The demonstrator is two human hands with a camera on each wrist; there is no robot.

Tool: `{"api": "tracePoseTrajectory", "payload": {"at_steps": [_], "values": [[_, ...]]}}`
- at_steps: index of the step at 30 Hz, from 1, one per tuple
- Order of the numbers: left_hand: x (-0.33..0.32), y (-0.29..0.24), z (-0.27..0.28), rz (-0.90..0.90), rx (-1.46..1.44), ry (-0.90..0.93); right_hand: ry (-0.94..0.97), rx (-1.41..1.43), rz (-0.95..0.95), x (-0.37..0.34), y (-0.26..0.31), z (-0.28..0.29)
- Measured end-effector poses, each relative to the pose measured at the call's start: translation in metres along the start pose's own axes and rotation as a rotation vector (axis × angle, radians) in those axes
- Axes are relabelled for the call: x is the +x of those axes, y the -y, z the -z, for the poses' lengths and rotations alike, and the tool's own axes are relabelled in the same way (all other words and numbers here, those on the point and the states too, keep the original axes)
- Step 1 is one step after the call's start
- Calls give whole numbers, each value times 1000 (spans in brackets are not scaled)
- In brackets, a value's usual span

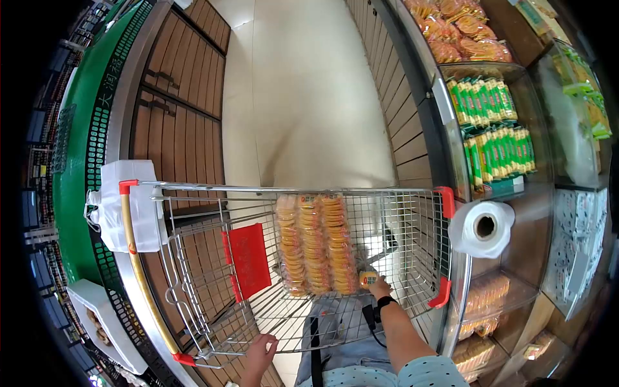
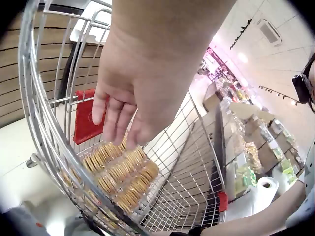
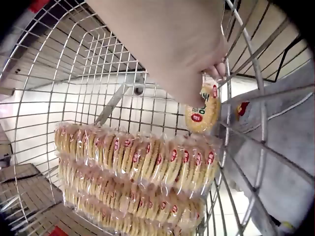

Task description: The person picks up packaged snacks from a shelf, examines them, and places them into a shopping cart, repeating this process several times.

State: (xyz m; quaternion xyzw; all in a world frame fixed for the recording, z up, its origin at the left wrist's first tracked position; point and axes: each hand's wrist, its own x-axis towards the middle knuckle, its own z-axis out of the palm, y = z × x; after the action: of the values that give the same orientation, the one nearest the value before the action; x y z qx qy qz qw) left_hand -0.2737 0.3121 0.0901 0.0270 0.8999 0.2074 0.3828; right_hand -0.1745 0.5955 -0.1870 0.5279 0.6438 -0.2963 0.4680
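Note:
Inside a wire shopping cart (image 1: 412,245) lie three rows of wrapped round crackers (image 1: 313,248), packed side by side. My right hand (image 1: 382,287) pinches one wrapped cracker (image 1: 368,279) beside the end of the rows, near the cart's side closest to my body. In the right wrist view, the thumb and fingers of that hand (image 3: 197,64) grip the pack (image 3: 204,110) by its upper part, just above the row (image 3: 142,157). My left hand (image 1: 260,353) is at the cart's near edge, holding nothing; its fingers hang loosely curled in the left wrist view (image 2: 133,93).
A plastic bag roll (image 1: 483,228) stands right of the cart, by shelves with green packs (image 1: 500,155) and more wrapped crackers (image 1: 483,297). White bags (image 1: 132,206) hang at the cart's left end. Wooden-slat cabinets (image 1: 180,116) line the aisle floor (image 1: 309,97).

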Motion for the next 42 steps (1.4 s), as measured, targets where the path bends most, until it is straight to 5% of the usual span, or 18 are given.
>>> {"api": "tracePoseTrajectory", "payload": {"at_steps": [2, 9, 11, 16, 20, 24, 27, 28, 30, 33, 34, 37, 41, 42], "values": [[8, -9, 0, -15, 25, -11, 31, 61, -126, 18, -1, -5], [22, -44, 5, 30, -33, 71, 43, 302, -11, 50, -16, -26], [24, -40, 5, -51, -18, 77, -91, -29, -87, -3, 21, 29], [22, -37, 7, -211, 46, 11, -272, 44, 572, -10, 18, 53], [22, -44, 16, -426, 86, -35, -2, 77, 977, -62, 35, 91], [18, -56, 28, -628, 88, -268, 219, -40, 1192, -171, 65, 110], [0, -63, 47, -647, -106, -159, 391, 27, 1344, -252, 78, 99], [-3, -54, 51, -593, -180, 51, 410, 54, 1381, -285, 80, 98], [-25, -53, 74, -515, -199, 139, 411, 109, 1461, -333, 84, 88], [-60, -31, 97, -405, -428, 57, 291, 474, 1469, -366, 86, 63], [-73, -26, 106, -338, -576, 32, 539, 579, 1287, -385, 81, 63], [-104, -2, 123, -321, -879, -38, 803, 635, 1254, -426, 72, 41], [-149, 25, 144, -419, -1036, -20, 456, 660, 1318, -487, 71, 0], [-156, 37, 145, -431, -1062, 9, 492, 617, 1358, -485, 69, -7]]}}
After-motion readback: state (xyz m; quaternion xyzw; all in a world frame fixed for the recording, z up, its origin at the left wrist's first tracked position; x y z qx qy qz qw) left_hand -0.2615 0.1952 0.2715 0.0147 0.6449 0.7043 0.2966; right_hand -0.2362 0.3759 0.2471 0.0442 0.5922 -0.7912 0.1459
